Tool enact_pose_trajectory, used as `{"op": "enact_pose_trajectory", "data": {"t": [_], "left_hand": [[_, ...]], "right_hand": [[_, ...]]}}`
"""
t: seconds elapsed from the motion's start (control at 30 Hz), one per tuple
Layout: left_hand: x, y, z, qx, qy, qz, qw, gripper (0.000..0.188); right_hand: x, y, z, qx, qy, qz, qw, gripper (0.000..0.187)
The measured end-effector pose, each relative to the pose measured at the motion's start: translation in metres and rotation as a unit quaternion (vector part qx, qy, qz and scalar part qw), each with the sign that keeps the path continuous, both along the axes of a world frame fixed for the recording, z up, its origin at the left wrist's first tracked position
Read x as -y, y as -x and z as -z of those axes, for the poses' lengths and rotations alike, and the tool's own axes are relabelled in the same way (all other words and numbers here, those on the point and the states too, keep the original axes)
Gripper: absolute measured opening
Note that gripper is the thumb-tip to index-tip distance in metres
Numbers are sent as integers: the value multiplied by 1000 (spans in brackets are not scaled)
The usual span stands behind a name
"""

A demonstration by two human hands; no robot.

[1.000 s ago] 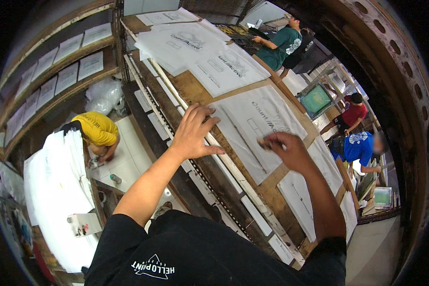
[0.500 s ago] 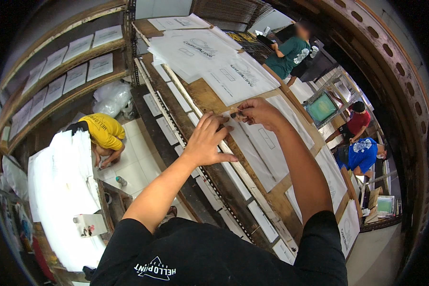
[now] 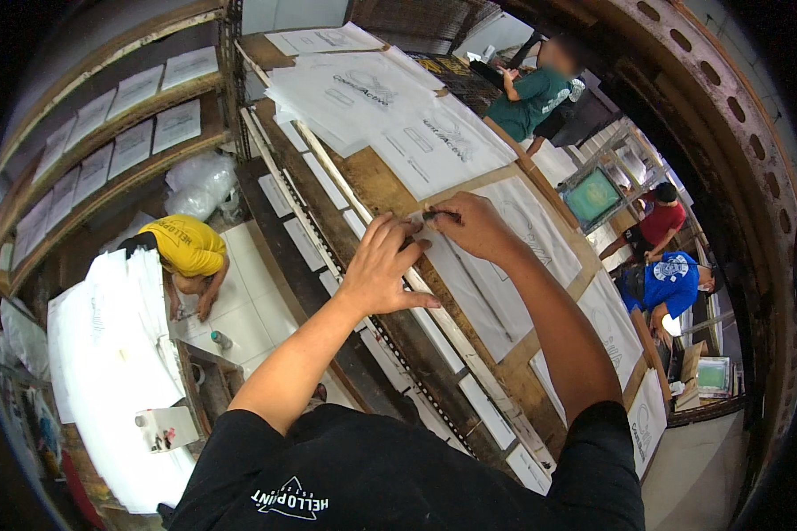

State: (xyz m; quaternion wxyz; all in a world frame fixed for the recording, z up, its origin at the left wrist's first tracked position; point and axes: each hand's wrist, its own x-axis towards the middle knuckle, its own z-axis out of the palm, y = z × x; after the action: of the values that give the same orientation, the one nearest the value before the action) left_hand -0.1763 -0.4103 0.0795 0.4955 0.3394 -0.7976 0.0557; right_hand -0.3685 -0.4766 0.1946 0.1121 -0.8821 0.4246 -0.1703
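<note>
A white printed sheet (image 3: 483,288) lies on the brown board, its upper left corner between my hands. My left hand (image 3: 383,265) rests by that corner at the wooden rail (image 3: 434,314); its fingers are stretched and its thumb points out sideways. Pinched in my right hand (image 3: 476,228) is a small dark object (image 3: 430,215), its kind too small to tell, just above the sheet's corner. A long thin dark strip (image 3: 483,296) runs down the sheet from near my fingers; I cannot tell whether it is a rod or a crease.
More printed sheets (image 3: 452,146) cover the sloping board (image 3: 372,177). Below the rail are narrow white cards (image 3: 487,411). Shelves with sheets (image 3: 133,146) stand left, near a stooping person in yellow (image 3: 186,243). Several people work beyond the board beside a green screen frame (image 3: 591,199).
My right hand has come slightly down and left, with the dark object nearer my left fingers. The left hand stays almost in place. The person in green has raised a hand.
</note>
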Motion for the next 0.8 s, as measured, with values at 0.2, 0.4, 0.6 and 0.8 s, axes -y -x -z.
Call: {"op": "enact_pose_trajectory", "data": {"t": [0.2,0.4,0.6,0.8], "left_hand": [[1,4,1,7,-5,6,1000,95],[0,3,-1,12,-11,-6,1000,95],[1,6,-2,11,-3,-5,1000,96],[3,5,0,24,-2,-11,1000,96]], "right_hand": [[10,14,17,-19,99,-34,994,18],[-11,23,4,-95,79,-18,992,14],[-67,64,-5,-125,51,-19,991,17],[-119,102,-8,-115,27,-14,993,19]]}}
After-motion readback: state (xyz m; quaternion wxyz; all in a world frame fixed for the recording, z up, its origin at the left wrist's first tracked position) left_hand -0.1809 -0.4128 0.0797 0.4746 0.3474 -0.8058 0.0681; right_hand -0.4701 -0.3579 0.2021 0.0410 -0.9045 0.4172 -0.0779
